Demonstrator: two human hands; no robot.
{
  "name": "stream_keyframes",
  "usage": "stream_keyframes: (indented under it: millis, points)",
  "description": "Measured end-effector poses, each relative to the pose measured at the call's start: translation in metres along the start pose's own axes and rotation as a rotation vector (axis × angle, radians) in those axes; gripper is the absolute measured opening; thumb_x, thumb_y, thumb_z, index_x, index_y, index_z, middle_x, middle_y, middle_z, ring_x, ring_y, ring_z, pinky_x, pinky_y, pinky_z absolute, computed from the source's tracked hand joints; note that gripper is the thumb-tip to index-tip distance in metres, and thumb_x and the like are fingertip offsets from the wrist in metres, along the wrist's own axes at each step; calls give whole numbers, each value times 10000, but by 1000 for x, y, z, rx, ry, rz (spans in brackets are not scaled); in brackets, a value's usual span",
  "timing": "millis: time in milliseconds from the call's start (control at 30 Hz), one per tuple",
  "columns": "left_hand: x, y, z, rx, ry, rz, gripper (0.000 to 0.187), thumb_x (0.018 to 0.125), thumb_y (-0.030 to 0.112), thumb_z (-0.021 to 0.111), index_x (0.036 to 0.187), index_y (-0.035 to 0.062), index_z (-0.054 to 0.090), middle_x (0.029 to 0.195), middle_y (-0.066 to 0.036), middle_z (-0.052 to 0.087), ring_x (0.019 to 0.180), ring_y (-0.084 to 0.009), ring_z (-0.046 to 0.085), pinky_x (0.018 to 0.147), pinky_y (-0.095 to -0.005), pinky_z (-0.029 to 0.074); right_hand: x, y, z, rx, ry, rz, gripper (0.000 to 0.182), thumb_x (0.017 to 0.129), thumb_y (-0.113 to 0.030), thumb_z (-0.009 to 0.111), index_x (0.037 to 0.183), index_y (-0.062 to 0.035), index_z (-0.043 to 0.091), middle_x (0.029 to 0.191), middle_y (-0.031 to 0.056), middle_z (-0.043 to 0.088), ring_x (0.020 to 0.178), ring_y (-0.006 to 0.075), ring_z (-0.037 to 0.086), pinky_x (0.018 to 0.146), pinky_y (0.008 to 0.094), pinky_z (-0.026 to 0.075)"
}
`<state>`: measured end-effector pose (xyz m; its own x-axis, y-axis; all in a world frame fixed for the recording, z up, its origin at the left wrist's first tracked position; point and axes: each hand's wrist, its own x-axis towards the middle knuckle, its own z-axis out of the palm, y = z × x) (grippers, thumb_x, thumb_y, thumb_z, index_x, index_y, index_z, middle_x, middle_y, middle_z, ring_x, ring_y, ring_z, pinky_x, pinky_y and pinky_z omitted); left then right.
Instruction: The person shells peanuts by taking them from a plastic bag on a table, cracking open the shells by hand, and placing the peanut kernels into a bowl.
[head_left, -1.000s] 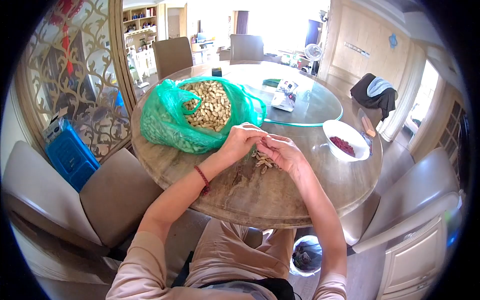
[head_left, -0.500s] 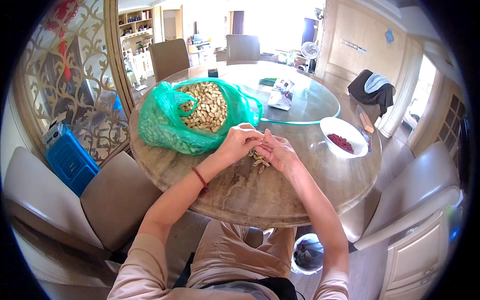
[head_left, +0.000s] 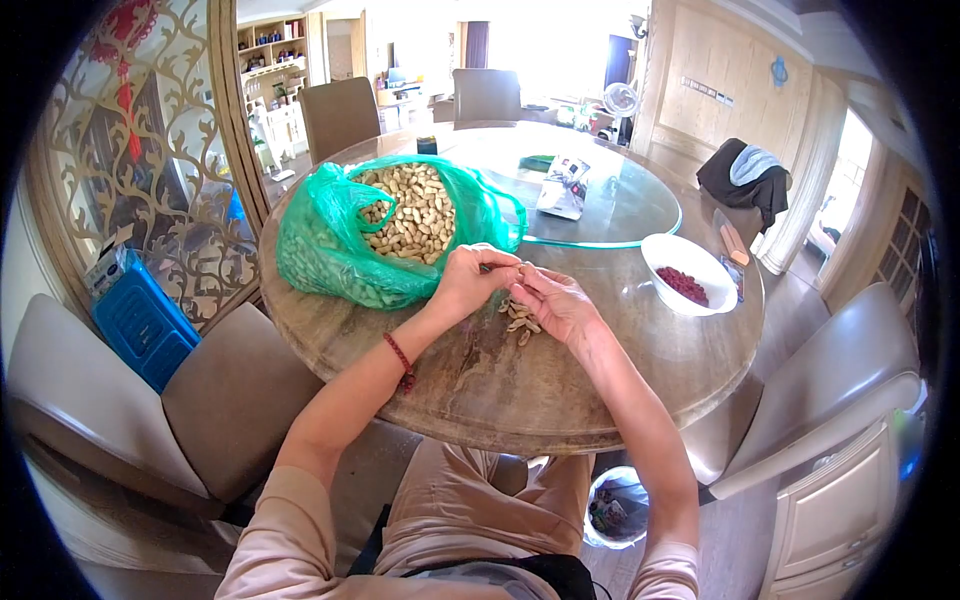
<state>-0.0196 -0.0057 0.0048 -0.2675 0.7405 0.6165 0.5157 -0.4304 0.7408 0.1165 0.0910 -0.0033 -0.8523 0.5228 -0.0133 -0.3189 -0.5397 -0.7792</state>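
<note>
Here | left hand (head_left: 468, 280) and right hand (head_left: 555, 300) pinch one peanut (head_left: 521, 270) | no writing legible

Left hand (head_left: 468, 280) and right hand (head_left: 555, 300) meet fingertip to fingertip over a small pile of pale peanut shells (head_left: 518, 322) on the round stone counter (head_left: 500, 390) — a green plastic bag of unshelled peanuts (head_left: 390, 232) just beside them.

Short peach sleeves, tan trousers, a red bead bracelet (head_left: 403, 360) (left wrist), bare hands.
</note>
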Motion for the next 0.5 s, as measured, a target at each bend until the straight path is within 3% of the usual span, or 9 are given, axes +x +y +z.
stream_keyframes:
  millis: [500]
  points:
    - [-1, 2, 2, -58, 1, -33, 129, 740, 58, 661, 851, -8, 670, 749, -72, 630, 655, -101, 590, 605, -226, 472, -3, -4, 5, -40, 23, -34, 229, 813, 5, 581, 1019, 94, 532, 980, 174, 584, 883, 225, 614, 787, 249, 541]
